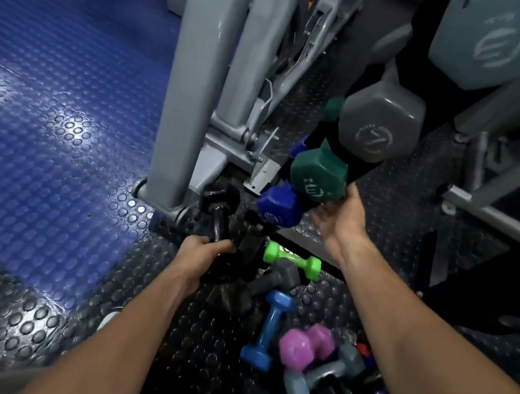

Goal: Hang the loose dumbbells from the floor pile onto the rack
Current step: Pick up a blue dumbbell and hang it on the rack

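Note:
My left hand grips one end of a black dumbbell that points up and away, beside the foot of the rack. My right hand is open, its palm and fingers against the underside of the green dumbbell hanging on the black rack. A dark blue dumbbell hangs just below it and a grey one above. The floor pile holds a lime dumbbell, a dark grey one, a light blue one, a pink one and a blue-grey one.
Grey machine legs stand just left of the rack, with their foot near the black dumbbell. More grey frame tubes run on the right. The floor is black studded rubber near me and blue studded rubber to the left.

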`<control>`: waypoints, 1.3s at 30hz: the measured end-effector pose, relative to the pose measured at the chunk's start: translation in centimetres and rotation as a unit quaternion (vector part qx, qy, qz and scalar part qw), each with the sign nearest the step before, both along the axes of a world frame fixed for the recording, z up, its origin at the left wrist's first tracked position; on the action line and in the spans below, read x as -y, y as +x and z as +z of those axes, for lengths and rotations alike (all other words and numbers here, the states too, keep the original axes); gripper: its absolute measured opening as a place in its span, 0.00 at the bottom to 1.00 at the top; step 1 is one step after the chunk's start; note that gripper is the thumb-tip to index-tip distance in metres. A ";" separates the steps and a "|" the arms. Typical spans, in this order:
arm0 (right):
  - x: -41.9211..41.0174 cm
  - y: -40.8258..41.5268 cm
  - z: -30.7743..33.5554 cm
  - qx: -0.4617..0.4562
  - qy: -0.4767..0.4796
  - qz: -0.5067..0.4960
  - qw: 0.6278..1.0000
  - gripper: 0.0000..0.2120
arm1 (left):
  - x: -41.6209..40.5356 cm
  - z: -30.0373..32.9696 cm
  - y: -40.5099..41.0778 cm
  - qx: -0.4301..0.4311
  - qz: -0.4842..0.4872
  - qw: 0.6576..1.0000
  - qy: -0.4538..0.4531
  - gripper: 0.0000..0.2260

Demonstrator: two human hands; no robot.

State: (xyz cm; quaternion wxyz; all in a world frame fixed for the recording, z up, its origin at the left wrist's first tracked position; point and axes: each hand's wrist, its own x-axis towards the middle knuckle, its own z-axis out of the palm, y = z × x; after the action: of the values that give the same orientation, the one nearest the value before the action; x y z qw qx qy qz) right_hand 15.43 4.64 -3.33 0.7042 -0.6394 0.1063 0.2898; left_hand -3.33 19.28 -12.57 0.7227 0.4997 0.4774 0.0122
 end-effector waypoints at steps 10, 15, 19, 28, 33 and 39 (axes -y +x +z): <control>0.5 1.2 -0.8 -0.003 0.034 0.032 0.999 0.16 | -4.8 -0.8 8.7 0.042 -0.081 0.994 0.056 0.14; 0.6 1.4 -1.2 0.024 0.024 0.054 0.998 0.16 | -4.7 -1.2 10.2 0.046 -0.118 0.988 0.083 0.11; 0.8 1.1 -1.3 0.016 0.024 0.071 0.997 0.19 | -4.2 -1.5 10.3 0.064 -0.128 0.986 0.082 0.09; 1.1 1.4 -2.0 0.010 0.059 0.081 0.995 0.18 | -4.2 -1.1 10.9 0.110 -0.131 0.983 0.068 0.07; 1.3 1.5 -2.0 0.013 0.068 0.096 0.993 0.18 | -4.7 -0.9 11.6 0.091 -0.170 0.977 0.090 0.17; 1.4 1.4 -2.2 0.016 0.070 0.099 0.993 0.17 | -4.4 -1.8 11.7 0.075 -0.176 0.977 0.098 0.11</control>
State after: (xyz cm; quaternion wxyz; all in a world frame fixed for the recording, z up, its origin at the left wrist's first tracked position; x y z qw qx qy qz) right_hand 16.79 3.26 -5.58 0.7168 -0.6005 0.0107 0.3543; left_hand 8.38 23.67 -14.38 0.6951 0.6418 0.3223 -0.0314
